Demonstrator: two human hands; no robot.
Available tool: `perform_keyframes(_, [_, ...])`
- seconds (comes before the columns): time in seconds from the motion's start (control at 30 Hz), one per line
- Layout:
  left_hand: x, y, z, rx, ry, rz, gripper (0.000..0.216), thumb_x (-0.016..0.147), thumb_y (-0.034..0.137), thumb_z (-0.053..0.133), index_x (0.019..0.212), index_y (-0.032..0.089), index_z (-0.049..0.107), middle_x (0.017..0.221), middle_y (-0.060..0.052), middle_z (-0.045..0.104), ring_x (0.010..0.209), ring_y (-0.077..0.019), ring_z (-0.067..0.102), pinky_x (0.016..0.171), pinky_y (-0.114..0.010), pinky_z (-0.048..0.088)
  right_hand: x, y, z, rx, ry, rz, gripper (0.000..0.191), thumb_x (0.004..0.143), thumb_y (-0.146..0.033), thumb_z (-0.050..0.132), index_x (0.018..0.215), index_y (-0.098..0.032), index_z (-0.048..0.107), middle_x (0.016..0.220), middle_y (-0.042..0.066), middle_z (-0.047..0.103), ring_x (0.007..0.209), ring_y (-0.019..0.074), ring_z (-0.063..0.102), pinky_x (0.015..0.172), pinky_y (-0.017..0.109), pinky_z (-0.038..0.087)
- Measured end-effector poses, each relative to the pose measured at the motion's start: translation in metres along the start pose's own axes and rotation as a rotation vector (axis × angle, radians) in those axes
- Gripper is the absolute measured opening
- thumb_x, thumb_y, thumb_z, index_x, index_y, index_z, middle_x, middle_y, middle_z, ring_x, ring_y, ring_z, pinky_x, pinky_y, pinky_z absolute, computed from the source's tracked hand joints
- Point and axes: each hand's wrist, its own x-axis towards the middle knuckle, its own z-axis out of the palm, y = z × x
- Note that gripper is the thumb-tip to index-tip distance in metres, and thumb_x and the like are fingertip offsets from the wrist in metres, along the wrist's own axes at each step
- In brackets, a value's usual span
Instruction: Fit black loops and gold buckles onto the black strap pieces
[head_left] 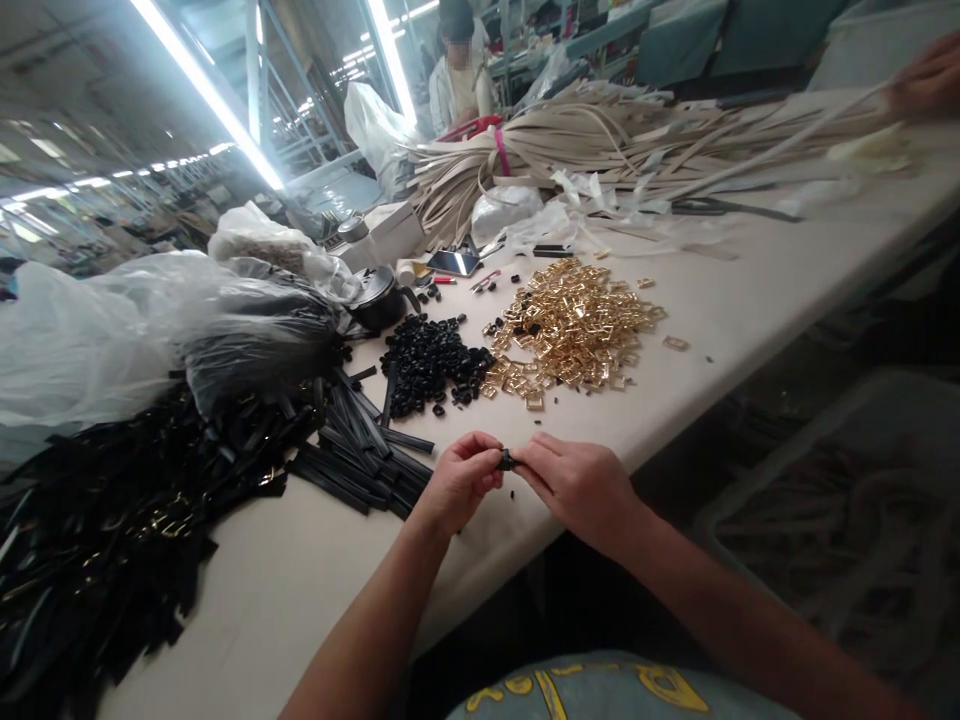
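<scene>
Near the table's front edge, my left hand [466, 478] and my right hand [576, 488] meet fingertip to fingertip. Between them is a small black loop-like piece [506, 460], pinched from both sides; its exact shape is partly hidden by the fingers. Just beyond lies a heap of similar small black pieces [427, 365]. To its right spreads a pile of gold rectangular buckles [574, 325]. Black strap strips [367, 465] lie left of my left hand, some reaching close to the wrist.
A large mound of black straps with gold buckles [112, 530] covers the table's left side, beside plastic bags [150, 330]. A dark lidded pot [379, 300], a phone [454, 262] and bundled beige strips [540, 140] lie farther back. Another person's hand [930, 80] is at far right.
</scene>
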Motion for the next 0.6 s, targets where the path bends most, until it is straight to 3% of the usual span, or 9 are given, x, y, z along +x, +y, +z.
perform_keyframes(0.03, [0.000, 0.000, 0.000, 0.000, 0.000, 0.022, 0.030, 0.061, 0.027, 0.085, 0.077, 0.014, 0.063, 0.064, 0.003, 0.060, 0.050, -0.0047, 0.052, 0.052, -0.018, 0.043, 0.000, 0.000, -0.001, 0.043, -0.024, 0.037, 0.015, 0.094, -0.025, 0.052, 0.099, -0.019, 0.065, 0.082, 0.003, 0.069, 0.070, 0.0156, 0.065, 0.062, 0.025, 0.037])
perform_keyframes(0.1, [-0.002, -0.001, 0.001, 0.026, -0.006, 0.072, 0.029, 0.063, 0.026, 0.084, 0.083, 0.015, 0.065, 0.068, 0.001, 0.064, 0.056, -0.0067, 0.057, 0.058, -0.020, 0.046, 0.001, -0.001, -0.006, 0.135, -0.075, 0.117, 0.028, 0.091, -0.030, 0.056, 0.116, -0.019, 0.059, 0.092, 0.004, 0.072, 0.077, 0.0175, 0.067, 0.065, 0.025, 0.040])
perform_keyframes(0.17, [-0.003, -0.002, 0.003, 0.078, -0.022, 0.129, 0.028, 0.066, 0.027, 0.083, 0.086, 0.015, 0.066, 0.071, 0.000, 0.066, 0.060, -0.0085, 0.059, 0.062, -0.022, 0.048, 0.003, -0.003, -0.010, 0.160, -0.143, 0.187, 0.034, 0.092, -0.036, 0.056, 0.122, -0.021, 0.055, 0.096, 0.004, 0.073, 0.081, 0.0192, 0.068, 0.066, 0.026, 0.041])
perform_keyframes(0.27, [-0.007, -0.002, 0.006, 0.147, -0.042, 0.201, 0.026, 0.066, 0.027, 0.083, 0.083, 0.015, 0.067, 0.072, 0.000, 0.067, 0.064, -0.0097, 0.061, 0.064, -0.023, 0.049, 0.005, -0.008, -0.017, 0.054, -0.266, 0.249, 0.024, 0.095, -0.041, 0.050, 0.103, -0.023, 0.063, 0.086, 0.004, 0.073, 0.074, 0.0203, 0.067, 0.060, 0.027, 0.034])
perform_keyframes(0.4, [-0.011, -0.001, 0.011, 0.189, -0.081, 0.186, 0.027, 0.066, 0.028, 0.083, 0.080, 0.014, 0.065, 0.070, -0.001, 0.067, 0.063, -0.0106, 0.062, 0.063, -0.024, 0.051, 0.003, -0.016, -0.026, -0.057, -0.366, 0.291, 0.023, 0.094, -0.037, 0.049, 0.086, -0.021, 0.064, 0.075, 0.005, 0.071, 0.066, 0.0193, 0.064, 0.057, 0.029, 0.026])
perform_keyframes(0.6, [-0.013, -0.005, 0.009, 0.241, -0.120, 0.152, 0.027, 0.067, 0.029, 0.082, 0.081, 0.015, 0.064, 0.068, 0.000, 0.066, 0.060, -0.0110, 0.063, 0.062, -0.024, 0.051, -0.006, -0.015, -0.041, 0.001, -0.437, 0.337, 0.022, 0.090, -0.030, 0.049, 0.073, -0.021, 0.061, 0.067, 0.003, 0.067, 0.062, 0.0157, 0.059, 0.057, 0.028, 0.025])
